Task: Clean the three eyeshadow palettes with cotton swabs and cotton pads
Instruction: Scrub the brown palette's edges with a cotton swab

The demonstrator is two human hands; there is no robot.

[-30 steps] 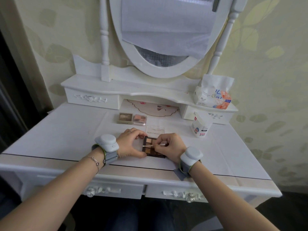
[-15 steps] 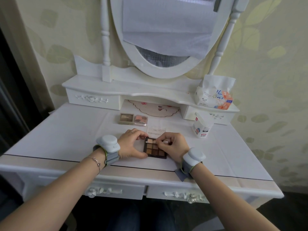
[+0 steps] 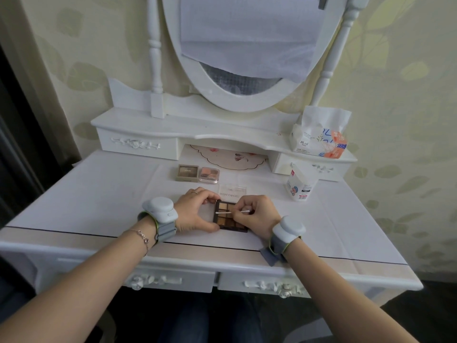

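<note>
home bedroom | white vanity table (image 3: 99, 194) | oval mirror (image 3: 247, 70) | leaf wallpaper (image 3: 395, 70)

A white dressing table (image 3: 99, 194) stands against leaf-patterned wallpaper (image 3: 408, 95). Its oval mirror (image 3: 247, 58) is covered. A tissue pack (image 3: 319, 139) sits far right.

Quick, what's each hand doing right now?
Left hand: grips the open palette by its left edge.
Right hand: pinches a cotton swab over the palette.

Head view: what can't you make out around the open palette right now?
- Open palette: right-hand pans hidden under the right hand.
- Cotton swab: whether its left tip touches a pan, too small to tell.
- Clear lid: print too blurred to read.
- Left hand covers the palette's left edge.
</note>
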